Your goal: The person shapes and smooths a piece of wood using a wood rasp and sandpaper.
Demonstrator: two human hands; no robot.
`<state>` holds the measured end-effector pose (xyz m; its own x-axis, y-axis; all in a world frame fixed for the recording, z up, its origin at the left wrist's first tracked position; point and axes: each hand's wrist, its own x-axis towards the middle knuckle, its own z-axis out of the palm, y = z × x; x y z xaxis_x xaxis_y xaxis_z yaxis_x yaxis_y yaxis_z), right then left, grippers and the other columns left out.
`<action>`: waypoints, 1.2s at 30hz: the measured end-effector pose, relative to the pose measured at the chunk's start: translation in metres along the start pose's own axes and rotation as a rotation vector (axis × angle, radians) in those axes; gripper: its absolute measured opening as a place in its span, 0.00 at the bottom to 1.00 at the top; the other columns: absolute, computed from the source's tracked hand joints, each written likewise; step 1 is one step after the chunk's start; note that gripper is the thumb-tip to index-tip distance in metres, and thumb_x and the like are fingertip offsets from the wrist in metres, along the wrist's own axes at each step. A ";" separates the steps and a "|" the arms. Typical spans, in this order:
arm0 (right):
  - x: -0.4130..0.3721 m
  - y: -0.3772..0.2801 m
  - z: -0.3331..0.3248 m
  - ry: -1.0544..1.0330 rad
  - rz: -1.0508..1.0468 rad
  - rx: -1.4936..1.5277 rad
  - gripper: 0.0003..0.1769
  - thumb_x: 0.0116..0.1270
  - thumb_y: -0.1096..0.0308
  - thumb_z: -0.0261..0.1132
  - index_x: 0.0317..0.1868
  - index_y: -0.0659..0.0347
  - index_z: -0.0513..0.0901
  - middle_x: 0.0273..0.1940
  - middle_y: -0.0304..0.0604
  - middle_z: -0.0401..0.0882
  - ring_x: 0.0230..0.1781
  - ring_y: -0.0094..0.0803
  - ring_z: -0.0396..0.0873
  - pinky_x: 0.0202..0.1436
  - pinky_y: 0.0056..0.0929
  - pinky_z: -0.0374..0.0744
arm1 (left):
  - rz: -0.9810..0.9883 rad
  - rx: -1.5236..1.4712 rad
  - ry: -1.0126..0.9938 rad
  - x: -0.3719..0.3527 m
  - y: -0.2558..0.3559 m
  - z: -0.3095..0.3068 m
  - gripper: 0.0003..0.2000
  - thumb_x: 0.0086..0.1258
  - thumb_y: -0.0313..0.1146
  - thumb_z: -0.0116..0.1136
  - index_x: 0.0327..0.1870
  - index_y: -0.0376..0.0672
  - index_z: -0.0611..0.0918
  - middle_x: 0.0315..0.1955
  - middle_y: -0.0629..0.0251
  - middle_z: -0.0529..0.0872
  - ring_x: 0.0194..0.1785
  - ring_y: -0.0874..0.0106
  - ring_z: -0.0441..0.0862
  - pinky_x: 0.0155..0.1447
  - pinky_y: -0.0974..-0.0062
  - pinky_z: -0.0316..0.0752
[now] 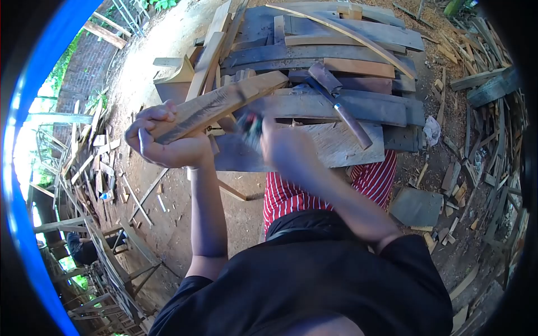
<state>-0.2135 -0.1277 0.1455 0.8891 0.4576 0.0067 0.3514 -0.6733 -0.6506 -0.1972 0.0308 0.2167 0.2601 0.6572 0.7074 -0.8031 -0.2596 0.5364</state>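
Holding the wooden block (224,105) up in the upper left-centre of the frame, above the near-left edge of the surface (386,113). The block slants, its near end lower left and its far end upper right. Can't tell if the far end touches the planks behind it.

Left hand (175,150): wrapped round the near end, palm under, fingers curled over the outer end. Right hand (287,147): closed round a dark tool (250,127), just beside the block's near side. Motion blur there, so can't say what tool it is or whether it touches the wood.

Handling, my read: block is stiff solid timber, moderate weight, not fragile. Long for one hand, so the free end will likely want to dip or twist. Sawn faces should grip OK, not slippery; edges could splinter. Dark rough patch on the side facing the camera. Best hold is the near end with palm under, fingers clear of the rough face; a second support near the far end would steady it.

Around it: surface is made of overlapping grey boards. Wooden-handled tool (356,130) lies right of centre, metal collar against or near a dark reddish wood piece (325,78); can't tell if they're joined. Thin strip (370,45) crosses diagonally at upper right. Offcuts (493,134) piled at the right edge of the frame.
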 end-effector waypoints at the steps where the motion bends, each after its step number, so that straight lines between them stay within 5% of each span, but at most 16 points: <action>1: -0.014 -0.008 -0.003 0.012 -0.074 -0.046 0.17 0.62 0.64 0.58 0.46 0.67 0.71 0.23 0.53 0.82 0.20 0.47 0.83 0.25 0.44 0.80 | -0.027 -0.045 -0.031 0.000 -0.001 -0.002 0.05 0.65 0.35 0.40 0.32 0.46 0.66 0.20 0.63 0.72 0.24 0.75 0.69 0.31 0.71 0.71; 4: 0.010 0.014 0.004 -0.054 -0.006 0.058 0.18 0.67 0.63 0.55 0.51 0.68 0.71 0.23 0.53 0.81 0.25 0.51 0.83 0.31 0.48 0.80 | -0.029 -0.014 -0.012 -0.001 -0.002 -0.001 0.03 0.62 0.33 0.40 0.32 0.46 0.66 0.21 0.63 0.72 0.24 0.74 0.69 0.32 0.71 0.71; 7: 0.064 0.049 0.032 0.139 0.016 -0.017 0.14 0.68 0.65 0.53 0.45 0.67 0.73 0.26 0.55 0.81 0.29 0.53 0.83 0.34 0.49 0.80 | 0.021 -0.028 -0.073 -0.001 0.004 0.004 0.03 0.59 0.31 0.40 0.32 0.45 0.65 0.21 0.62 0.72 0.25 0.73 0.70 0.34 0.69 0.73; 9: 0.070 0.055 0.033 0.100 0.036 -0.003 0.12 0.69 0.65 0.52 0.42 0.67 0.74 0.32 0.58 0.82 0.33 0.56 0.82 0.38 0.51 0.79 | -0.061 0.028 -0.127 -0.003 0.004 -0.008 0.02 0.62 0.35 0.40 0.33 0.50 0.66 0.22 0.64 0.73 0.27 0.72 0.71 0.42 0.63 0.74; 10: 0.069 0.053 0.031 0.085 0.056 0.017 0.13 0.69 0.64 0.51 0.42 0.69 0.74 0.36 0.59 0.81 0.36 0.56 0.81 0.39 0.51 0.79 | -0.109 -0.059 -0.296 0.006 0.004 -0.022 0.06 0.64 0.34 0.42 0.40 0.49 0.69 0.33 0.55 0.79 0.36 0.67 0.77 0.52 0.60 0.74; 11: 0.069 0.056 0.032 0.085 0.042 0.009 0.13 0.69 0.64 0.51 0.42 0.69 0.74 0.36 0.59 0.81 0.36 0.56 0.81 0.39 0.51 0.79 | -0.098 -0.060 -0.286 0.006 0.002 -0.033 0.06 0.64 0.34 0.42 0.40 0.49 0.69 0.33 0.55 0.79 0.36 0.67 0.77 0.52 0.60 0.74; 13: 0.072 0.062 0.036 0.030 0.003 0.120 0.14 0.70 0.64 0.51 0.42 0.69 0.74 0.36 0.60 0.81 0.36 0.57 0.81 0.40 0.52 0.79 | -0.393 0.029 -0.153 0.017 0.018 -0.030 0.16 0.64 0.33 0.42 0.53 0.40 0.69 0.49 0.44 0.78 0.55 0.61 0.75 0.62 0.58 0.69; 14: 0.072 0.065 0.036 0.032 -0.013 0.128 0.14 0.70 0.64 0.51 0.42 0.69 0.74 0.36 0.60 0.81 0.36 0.57 0.81 0.40 0.52 0.79 | -0.619 0.003 -0.103 0.025 0.031 -0.034 0.25 0.67 0.33 0.41 0.66 0.36 0.62 0.63 0.40 0.68 0.70 0.57 0.63 0.72 0.60 0.61; 17: 0.067 0.061 0.031 -0.003 -0.022 0.018 0.16 0.66 0.62 0.57 0.42 0.69 0.76 0.33 0.63 0.82 0.37 0.50 0.84 0.41 0.46 0.80 | -0.877 -0.150 0.038 0.034 0.034 -0.060 0.27 0.68 0.31 0.42 0.68 0.33 0.60 0.66 0.40 0.64 0.73 0.57 0.58 0.74 0.62 0.59; 19: 0.052 0.041 0.021 -0.059 -0.104 -0.124 0.13 0.68 0.65 0.53 0.44 0.67 0.73 0.35 0.61 0.81 0.33 0.52 0.83 0.34 0.48 0.80 | -0.862 -0.197 0.048 0.025 0.037 -0.058 0.23 0.67 0.28 0.43 0.64 0.30 0.64 0.62 0.42 0.69 0.72 0.58 0.60 0.74 0.59 0.60; 21: 0.019 0.002 0.018 0.129 -0.174 -0.023 0.13 0.65 0.65 0.55 0.45 0.66 0.71 0.30 0.59 0.82 0.28 0.50 0.83 0.30 0.47 0.80 | -0.684 -0.115 -0.056 0.011 0.032 -0.053 0.17 0.65 0.25 0.44 0.55 0.32 0.71 0.50 0.49 0.76 0.67 0.60 0.67 0.71 0.59 0.64; 22: 0.003 -0.014 0.012 0.128 -0.172 -0.030 0.13 0.65 0.65 0.55 0.45 0.66 0.71 0.30 0.59 0.82 0.28 0.50 0.83 0.30 0.47 0.80 | -0.560 -0.146 -0.049 0.001 0.024 -0.046 0.09 0.61 0.27 0.43 0.42 0.38 0.72 0.37 0.59 0.75 0.54 0.64 0.73 0.67 0.59 0.65; 26: -0.001 -0.026 -0.001 0.111 -0.199 -0.001 0.13 0.63 0.67 0.57 0.44 0.65 0.70 0.23 0.55 0.81 0.23 0.51 0.82 0.27 0.48 0.80 | -0.415 -0.244 0.006 -0.022 0.022 -0.032 0.08 0.60 0.36 0.43 0.36 0.43 0.69 0.31 0.64 0.69 0.42 0.64 0.69 0.63 0.59 0.63; 31: 0.031 -0.001 0.008 0.253 -0.206 0.002 0.12 0.63 0.67 0.56 0.43 0.64 0.70 0.21 0.55 0.80 0.21 0.51 0.82 0.25 0.47 0.80 | -0.390 -0.262 -0.067 -0.034 0.029 -0.028 0.09 0.54 0.33 0.44 0.36 0.44 0.66 0.29 0.64 0.66 0.40 0.66 0.66 0.58 0.60 0.63; 33: -0.003 -0.016 -0.008 0.128 -0.180 -0.068 0.11 0.62 0.67 0.57 0.42 0.65 0.71 0.22 0.54 0.80 0.22 0.49 0.83 0.26 0.45 0.80 | -0.334 -0.306 -0.207 -0.034 0.025 -0.036 0.11 0.53 0.34 0.45 0.36 0.44 0.66 0.29 0.63 0.65 0.39 0.66 0.66 0.56 0.61 0.64; 36: -0.025 -0.023 -0.021 -0.003 -0.124 -0.098 0.10 0.61 0.68 0.58 0.40 0.65 0.71 0.24 0.54 0.81 0.25 0.49 0.83 0.29 0.44 0.80 | -0.359 -0.251 -0.115 -0.036 0.030 -0.020 0.12 0.51 0.35 0.46 0.35 0.43 0.65 0.28 0.63 0.65 0.38 0.66 0.66 0.54 0.62 0.65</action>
<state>-0.2382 -0.1355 0.1761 0.8362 0.5426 0.0796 0.4856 -0.6650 -0.5675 -0.2410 0.0135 0.1986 0.5925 0.5874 0.5512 -0.7526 0.1596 0.6389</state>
